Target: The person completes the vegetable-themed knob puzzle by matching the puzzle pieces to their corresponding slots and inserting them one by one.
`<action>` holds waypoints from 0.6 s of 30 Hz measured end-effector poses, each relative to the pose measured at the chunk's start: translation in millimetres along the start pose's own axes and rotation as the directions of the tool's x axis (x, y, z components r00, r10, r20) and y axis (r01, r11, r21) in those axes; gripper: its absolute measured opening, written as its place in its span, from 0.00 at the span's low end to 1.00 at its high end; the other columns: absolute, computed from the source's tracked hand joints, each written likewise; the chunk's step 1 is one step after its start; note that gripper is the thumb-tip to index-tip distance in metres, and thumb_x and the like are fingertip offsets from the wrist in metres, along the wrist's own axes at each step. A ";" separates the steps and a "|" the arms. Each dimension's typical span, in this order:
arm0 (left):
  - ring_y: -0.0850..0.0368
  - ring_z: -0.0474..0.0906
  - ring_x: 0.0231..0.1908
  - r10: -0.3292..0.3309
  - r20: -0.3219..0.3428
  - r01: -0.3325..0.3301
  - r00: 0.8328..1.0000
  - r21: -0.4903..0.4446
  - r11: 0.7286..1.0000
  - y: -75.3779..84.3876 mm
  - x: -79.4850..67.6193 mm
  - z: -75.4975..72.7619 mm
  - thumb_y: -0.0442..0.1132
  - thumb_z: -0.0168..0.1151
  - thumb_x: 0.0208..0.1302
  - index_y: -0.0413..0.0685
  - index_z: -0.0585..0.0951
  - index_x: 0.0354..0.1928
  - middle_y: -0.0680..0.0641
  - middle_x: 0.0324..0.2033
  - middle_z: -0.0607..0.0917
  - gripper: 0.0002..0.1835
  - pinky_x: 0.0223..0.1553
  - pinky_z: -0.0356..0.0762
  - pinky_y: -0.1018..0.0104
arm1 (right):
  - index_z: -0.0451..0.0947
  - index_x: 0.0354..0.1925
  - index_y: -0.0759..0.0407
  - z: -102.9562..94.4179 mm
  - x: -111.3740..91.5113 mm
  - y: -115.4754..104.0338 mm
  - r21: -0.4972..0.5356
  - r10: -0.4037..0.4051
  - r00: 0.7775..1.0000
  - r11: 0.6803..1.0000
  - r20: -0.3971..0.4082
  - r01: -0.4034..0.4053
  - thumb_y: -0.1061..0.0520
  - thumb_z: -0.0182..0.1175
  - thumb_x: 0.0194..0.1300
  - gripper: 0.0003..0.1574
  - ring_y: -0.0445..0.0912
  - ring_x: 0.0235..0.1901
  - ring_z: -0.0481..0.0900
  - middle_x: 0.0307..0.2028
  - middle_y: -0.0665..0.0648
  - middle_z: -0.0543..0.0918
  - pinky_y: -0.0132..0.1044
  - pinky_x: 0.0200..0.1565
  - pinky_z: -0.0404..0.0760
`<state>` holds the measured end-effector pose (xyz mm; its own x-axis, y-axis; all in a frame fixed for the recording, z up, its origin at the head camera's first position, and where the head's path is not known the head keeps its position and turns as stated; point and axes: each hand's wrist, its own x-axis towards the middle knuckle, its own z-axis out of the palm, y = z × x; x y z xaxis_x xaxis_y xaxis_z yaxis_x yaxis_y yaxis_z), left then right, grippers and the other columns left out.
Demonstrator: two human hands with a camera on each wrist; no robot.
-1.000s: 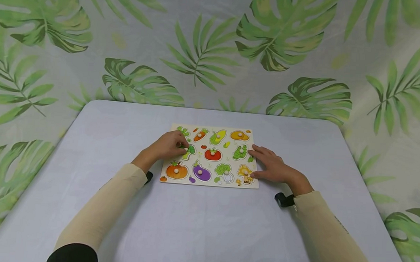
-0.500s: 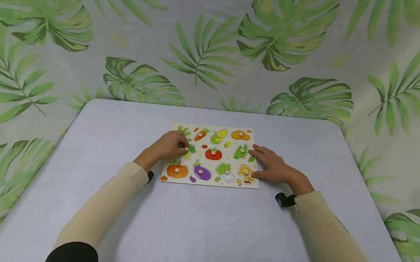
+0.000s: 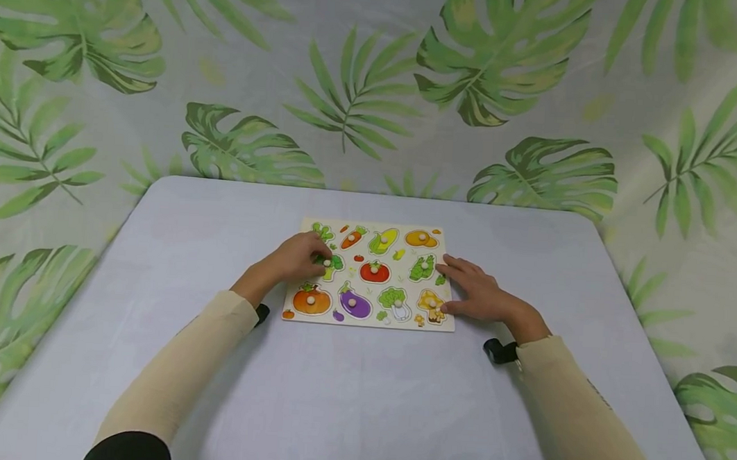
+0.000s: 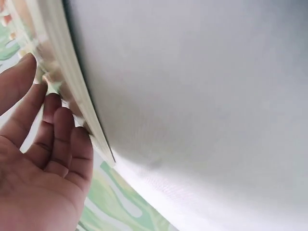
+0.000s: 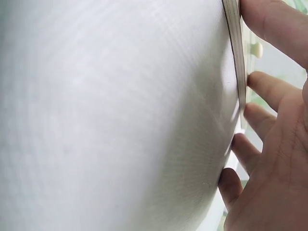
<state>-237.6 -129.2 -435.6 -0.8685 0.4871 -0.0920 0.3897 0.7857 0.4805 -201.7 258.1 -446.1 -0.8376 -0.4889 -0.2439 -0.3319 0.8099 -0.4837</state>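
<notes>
A wooden vegetable puzzle board (image 3: 395,320) lies flat on the table, its knobbed pieces in rows. Over its left side, my left hand (image 3: 297,257) has thumb and index finger slightly apart beside the knob of the broccoli piece (image 3: 337,263). The left wrist view shows that hand (image 4: 45,163) with its other fingers bent at the board's edge (image 4: 79,89). My right hand (image 3: 480,291) rests its spread fingers on the board's right side, near the mushroom piece (image 3: 430,300). From the right wrist, fingers (image 5: 274,94) touch the board along its edge.
Other pieces in the board include a pumpkin (image 3: 311,300), an eggplant (image 3: 353,303), a tomato (image 3: 374,272), a carrot (image 3: 353,237) and corn (image 3: 383,240). A white cloth covers the table (image 3: 360,396). Behind hangs a leaf-patterned curtain (image 3: 372,168).
The left thumb and index finger have parted slightly around the broccoli knob, leaving more of the piece in view. The right hand and the board stay where they were.
</notes>
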 end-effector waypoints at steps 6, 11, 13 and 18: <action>0.40 0.71 0.63 -0.084 0.066 0.085 0.994 -0.019 0.996 10.1 -21.6 -5.6 0.42 0.65 0.62 0.41 0.75 0.65 0.37 0.62 0.76 0.29 0.70 0.67 0.45 | 0.56 0.76 0.55 -1.1 1.6 3.6 -0.014 -0.004 1.000 1.000 0.006 0.004 0.44 0.66 0.63 0.51 0.67 0.77 0.44 0.79 0.62 0.47 0.76 0.68 0.49; 0.39 0.68 0.67 -0.057 0.049 0.058 0.997 -0.034 0.998 24.9 -40.9 -14.5 0.44 0.63 0.66 0.41 0.75 0.64 0.38 0.65 0.74 0.27 0.71 0.64 0.43 | 0.55 0.76 0.54 -1.8 1.7 11.1 -0.017 0.022 1.000 1.000 0.004 -0.022 0.44 0.66 0.63 0.51 0.66 0.77 0.42 0.80 0.61 0.47 0.76 0.68 0.47; 0.39 0.67 0.68 -0.034 0.035 0.036 0.999 -0.065 0.997 32.1 -49.7 -15.5 0.44 0.63 0.67 0.40 0.76 0.63 0.38 0.65 0.75 0.26 0.72 0.64 0.43 | 0.55 0.76 0.54 -1.2 1.8 13.8 -0.014 0.018 1.000 1.000 -0.002 -0.018 0.43 0.66 0.63 0.51 0.66 0.77 0.42 0.80 0.61 0.47 0.76 0.68 0.47; 0.40 0.68 0.68 0.037 -0.007 -0.037 0.999 -0.079 0.996 50.4 -77.7 -11.3 0.43 0.62 0.68 0.40 0.77 0.62 0.40 0.64 0.76 0.24 0.70 0.66 0.43 | 0.57 0.75 0.57 -1.2 -9.2 16.0 0.015 0.040 0.997 0.999 -0.069 -0.039 0.46 0.62 0.67 0.46 0.66 0.77 0.46 0.78 0.63 0.51 0.76 0.69 0.48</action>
